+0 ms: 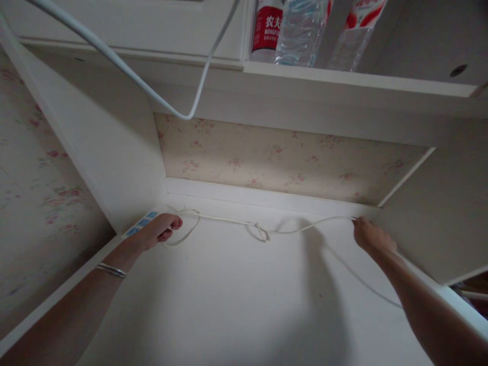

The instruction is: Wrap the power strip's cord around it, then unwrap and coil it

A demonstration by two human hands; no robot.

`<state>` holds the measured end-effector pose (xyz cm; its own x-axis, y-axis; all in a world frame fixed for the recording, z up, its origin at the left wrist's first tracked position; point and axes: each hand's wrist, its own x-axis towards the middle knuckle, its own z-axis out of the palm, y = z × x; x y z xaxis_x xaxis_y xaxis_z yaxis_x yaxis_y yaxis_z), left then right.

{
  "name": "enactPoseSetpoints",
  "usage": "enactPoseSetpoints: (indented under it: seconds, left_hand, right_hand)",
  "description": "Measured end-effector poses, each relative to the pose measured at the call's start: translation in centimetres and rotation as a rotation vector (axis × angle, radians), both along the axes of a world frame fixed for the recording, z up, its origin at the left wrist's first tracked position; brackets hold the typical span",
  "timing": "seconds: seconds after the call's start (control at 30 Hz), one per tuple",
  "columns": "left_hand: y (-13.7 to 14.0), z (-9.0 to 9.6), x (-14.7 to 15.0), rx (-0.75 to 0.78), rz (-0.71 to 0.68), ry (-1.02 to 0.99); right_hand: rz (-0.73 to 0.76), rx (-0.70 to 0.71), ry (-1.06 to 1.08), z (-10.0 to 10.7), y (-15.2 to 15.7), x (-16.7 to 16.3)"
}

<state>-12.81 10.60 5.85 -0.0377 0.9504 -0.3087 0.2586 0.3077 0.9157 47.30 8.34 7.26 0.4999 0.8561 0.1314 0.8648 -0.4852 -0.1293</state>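
A thin white cable [224,219] stretches across the white desktop between my hands, with a small loop or knot near its middle. My right hand [373,236], on the right near the back, is closed on the cable. At the left, my left hand [162,229] is closed with its fingers curled at the cable's other stretch, where a loose loop lies around it. Exactly where the cable passes through those fingers is partly hidden. A white power strip [143,222] with blue-marked sockets lies just behind my left wrist, against the left panel.
Overhead is a shelf [343,84] with plastic bottles [301,33] on it. A thicker white cord [186,116] hangs in a bend at upper left. Side panels [99,127] enclose the desktop [236,300], and flowered wallpaper [267,157] shows behind.
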Motion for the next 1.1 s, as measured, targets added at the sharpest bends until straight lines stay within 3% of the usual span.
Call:
enactPoseSetpoints:
  seconds: [0.13,0.23,0.33,0.4,0.57,0.73,0.8,0.93,1.1]
  left_hand:
    - [-0.6,2.1,2.4,-0.038,-0.071,-0.246]
    - [-1.3,2.7,5.2,-0.01,-0.07,-0.362]
    - [-2.7,2.3,8.4,0.002,-0.041,-0.392]
    - [-4.0,1.7,10.4,-0.011,-0.023,-0.311]
    - [-7.0,0.5,13.8,-0.101,-0.181,-0.254]
    - [-8.4,0.1,13.9,-0.176,-0.307,-0.527]
    - [-8.4,-0.5,13.3,-0.22,-0.341,-0.609]
    - [-7.9,-2.5,11.9,-0.266,-0.291,-0.627]
    - [-8.0,-4.0,10.7,-0.134,-0.156,-0.496]
  right_hand:
    - [0.138,0.023,0.18,3.2,2.0,-3.8]
    - [0.216,0.088,0.302,5.3,2.6,-7.1]
    - [0.317,0.223,0.426,7.3,2.3,-11.2]
    - [0.424,0.296,0.487,8.5,1.8,-14.4]
    - [0.688,0.279,0.423,9.9,-0.6,-23.6]
    - [1.159,0.01,0.217,6.8,-4.2,-30.8]
    - [1.254,-0.08,0.16,4.8,-5.5,-32.4]
    - [1.325,-0.191,0.195,1.4,-7.5,-33.5]
    - [1.283,-0.181,0.27,-1.2,-9.4,-31.1]
